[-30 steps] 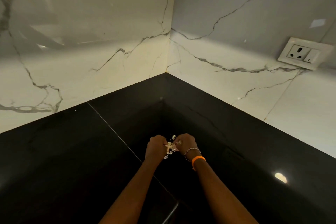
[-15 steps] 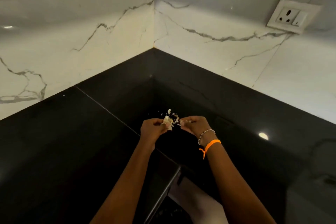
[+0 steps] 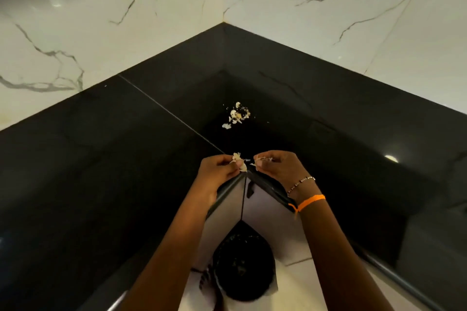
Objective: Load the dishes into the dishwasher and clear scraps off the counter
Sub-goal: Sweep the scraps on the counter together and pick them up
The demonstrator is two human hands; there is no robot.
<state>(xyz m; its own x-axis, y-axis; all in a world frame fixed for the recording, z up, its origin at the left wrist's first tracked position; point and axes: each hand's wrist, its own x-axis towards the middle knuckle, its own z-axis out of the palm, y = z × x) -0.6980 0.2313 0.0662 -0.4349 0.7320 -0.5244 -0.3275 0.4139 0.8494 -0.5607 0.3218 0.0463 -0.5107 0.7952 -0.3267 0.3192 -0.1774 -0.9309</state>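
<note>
Now both hands — left hand, right hand — pinch pale scraps; more scraps lie beyond them on the black counter.

**Corner counter, hands at its inner edge**

The counter fills mid-frame, the walls behind it. A scrap pile lies centre. Below it, left hand and right hand meet over the counter's inner corner, each pinching scraps. A bin sits beneath, bottom centre.
</note>
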